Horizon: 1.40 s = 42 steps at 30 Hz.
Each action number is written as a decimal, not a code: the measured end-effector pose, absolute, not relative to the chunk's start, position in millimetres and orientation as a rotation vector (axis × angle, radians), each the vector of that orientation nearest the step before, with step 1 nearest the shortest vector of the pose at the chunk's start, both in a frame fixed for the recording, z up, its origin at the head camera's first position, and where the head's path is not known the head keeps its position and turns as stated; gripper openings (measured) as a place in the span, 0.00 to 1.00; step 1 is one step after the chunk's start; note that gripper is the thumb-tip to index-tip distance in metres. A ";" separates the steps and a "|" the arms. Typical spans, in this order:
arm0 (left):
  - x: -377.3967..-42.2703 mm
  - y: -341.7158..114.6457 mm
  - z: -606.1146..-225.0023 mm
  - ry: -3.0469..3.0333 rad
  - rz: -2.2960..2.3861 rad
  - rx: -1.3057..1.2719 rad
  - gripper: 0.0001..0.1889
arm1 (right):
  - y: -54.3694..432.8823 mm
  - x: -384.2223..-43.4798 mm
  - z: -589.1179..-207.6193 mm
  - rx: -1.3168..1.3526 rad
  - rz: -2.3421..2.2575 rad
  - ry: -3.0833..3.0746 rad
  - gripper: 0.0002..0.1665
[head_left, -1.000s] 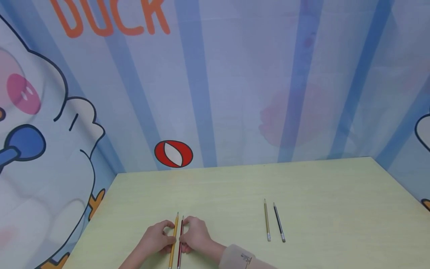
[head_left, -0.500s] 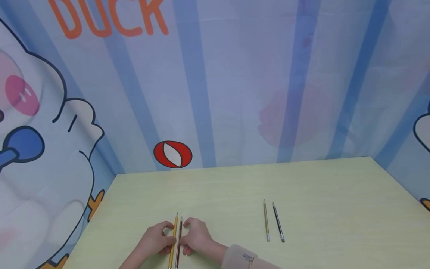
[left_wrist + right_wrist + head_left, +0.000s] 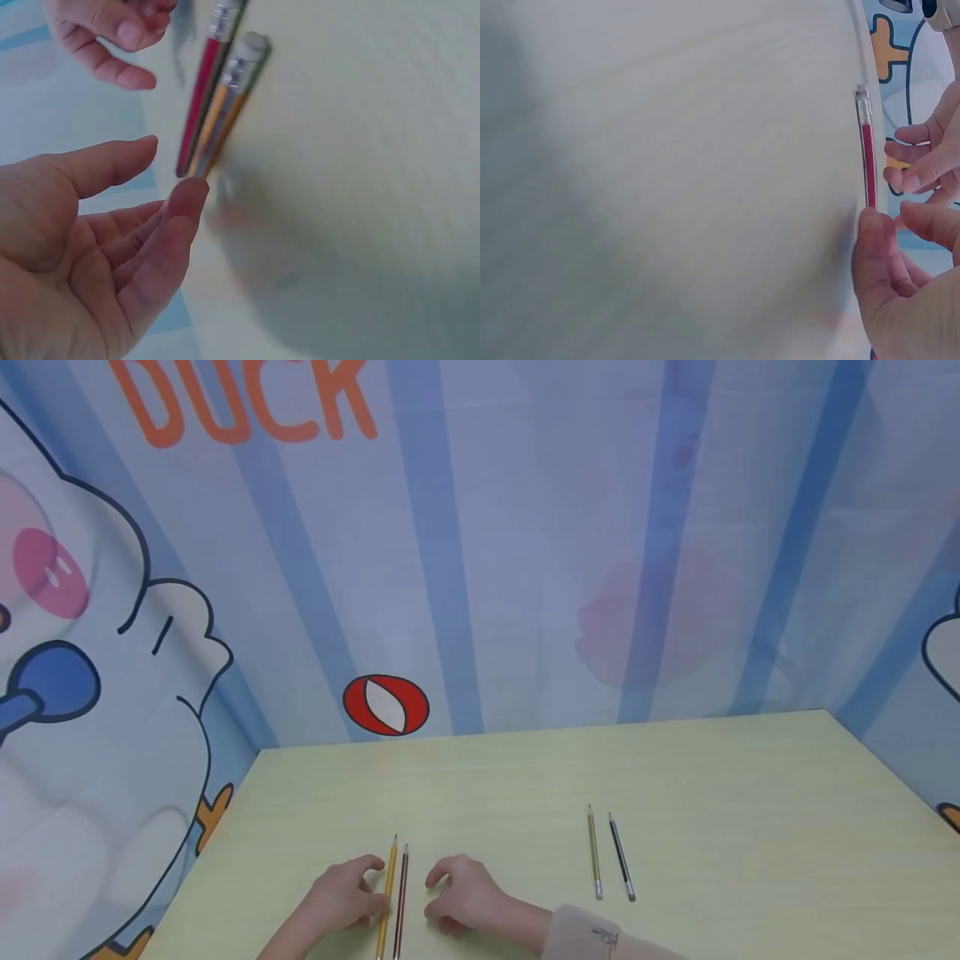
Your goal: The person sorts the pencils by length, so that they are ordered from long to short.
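Between the two hands, a yellow pencil (image 3: 387,897) and a red pencil (image 3: 401,897) lie side by side on the pale green table (image 3: 675,760), tips pointing away from the person. The left hand (image 3: 341,897) rests on the table just left of the yellow pencil, fingers loosely curled and relaxed, holding nothing; its fingertips sit right beside the yellow shaft, and contact cannot be confirmed. The right hand (image 3: 461,897) lies to the right of the red pencil, fingers relaxed and empty, with a visible gap between fingertips and pencil. Well apart to the right of this hand, an olive pencil (image 3: 594,852) and a black pencil (image 3: 622,857) lie parallel, near each other. No container is in view.

Compared with half a second ago, the right hand has moved off to the right, away from the red pencil it then touched. The left hand and all four pencils remain in place.
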<state>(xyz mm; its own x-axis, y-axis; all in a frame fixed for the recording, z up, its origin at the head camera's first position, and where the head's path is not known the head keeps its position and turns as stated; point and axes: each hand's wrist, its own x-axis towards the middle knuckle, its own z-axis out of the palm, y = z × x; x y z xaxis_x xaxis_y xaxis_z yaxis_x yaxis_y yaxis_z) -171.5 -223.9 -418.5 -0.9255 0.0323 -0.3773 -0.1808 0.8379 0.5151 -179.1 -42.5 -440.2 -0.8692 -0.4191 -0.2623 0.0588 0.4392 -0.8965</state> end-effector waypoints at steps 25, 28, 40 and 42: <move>-185.7 -128.4 -423.1 2.684 1.175 0.355 0.19 | 65.6 -196.1 -432.0 -0.498 -1.435 2.389 0.14; -188.0 -114.9 -423.6 2.683 1.178 0.368 0.20 | 77.2 -199.6 -433.7 -0.520 -1.459 2.392 0.14; -196.2 -68.1 -430.6 2.687 1.250 0.425 0.28 | 121.8 -209.6 -433.3 -0.438 -1.416 2.607 0.19; -198.3 -61.6 -432.3 2.679 1.292 0.419 0.28 | 127.1 -210.1 -432.4 -0.400 -1.381 2.672 0.20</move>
